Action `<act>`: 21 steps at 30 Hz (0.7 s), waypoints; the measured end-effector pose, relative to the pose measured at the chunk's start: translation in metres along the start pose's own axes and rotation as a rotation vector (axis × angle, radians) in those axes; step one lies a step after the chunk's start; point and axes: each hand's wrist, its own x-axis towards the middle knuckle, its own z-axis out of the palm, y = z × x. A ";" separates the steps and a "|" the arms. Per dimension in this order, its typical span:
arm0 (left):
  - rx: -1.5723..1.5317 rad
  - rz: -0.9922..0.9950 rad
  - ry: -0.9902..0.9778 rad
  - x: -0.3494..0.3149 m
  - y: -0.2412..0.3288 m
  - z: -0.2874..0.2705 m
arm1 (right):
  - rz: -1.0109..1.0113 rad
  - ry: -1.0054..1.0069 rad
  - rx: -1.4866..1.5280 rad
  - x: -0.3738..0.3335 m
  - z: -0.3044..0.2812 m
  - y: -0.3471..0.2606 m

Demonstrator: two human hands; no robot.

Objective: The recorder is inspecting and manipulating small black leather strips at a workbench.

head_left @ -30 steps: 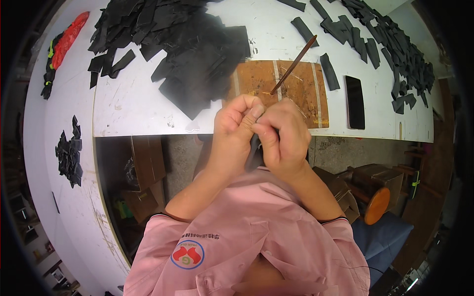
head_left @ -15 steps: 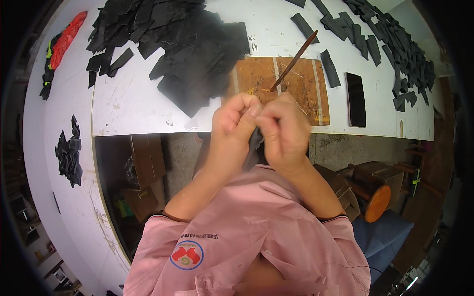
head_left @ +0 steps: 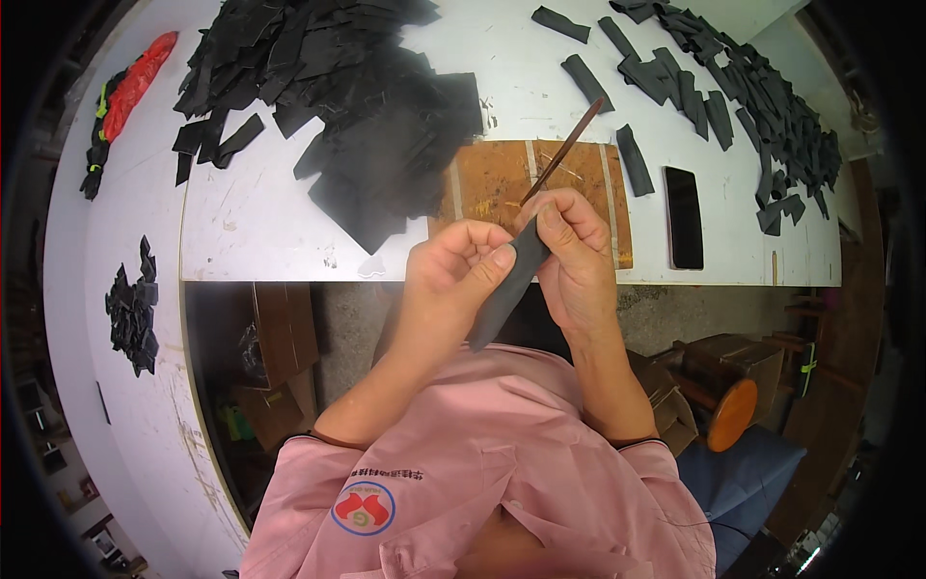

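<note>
Over the table's front edge, a narrow black fabric piece (head_left: 506, 294) hangs between my hands, its lower end toward my shirt. My left hand (head_left: 446, 268) pinches its left side between thumb and fingers. My right hand (head_left: 581, 253) grips its upper end, thumb on top. Just beyond my fingers, a slim brown stick (head_left: 569, 145) slants up to the right over a worn wooden board (head_left: 482, 188). Its lower end is close to my right fingertips; whether they touch it, I cannot tell.
Flat black fabric pieces (head_left: 376, 145) are heaped at the back left. Rolled black pieces (head_left: 772, 125) lie at the right, near a dark phone (head_left: 684, 217). A smaller black pile (head_left: 132, 314) and a red bundle (head_left: 140, 87) are far left. A round-topped stool (head_left: 732, 415) stands below right.
My hands have moved apart a little, and more of the black fabric piece shows between them. My right hand has turned so its thumb side faces up. The whole view has shifted slightly.
</note>
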 end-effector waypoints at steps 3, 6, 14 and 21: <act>0.009 -0.005 0.030 0.001 0.001 -0.001 | -0.046 -0.003 -0.050 0.001 -0.001 0.002; -0.017 0.064 0.041 0.002 -0.002 -0.001 | -0.405 -0.037 -0.563 -0.006 0.003 -0.001; 0.235 0.206 0.009 0.001 -0.010 -0.003 | -0.654 -0.120 -0.972 -0.003 0.013 0.000; 0.157 0.134 -0.022 -0.005 -0.006 -0.002 | -0.607 -0.040 -0.954 0.001 0.011 0.007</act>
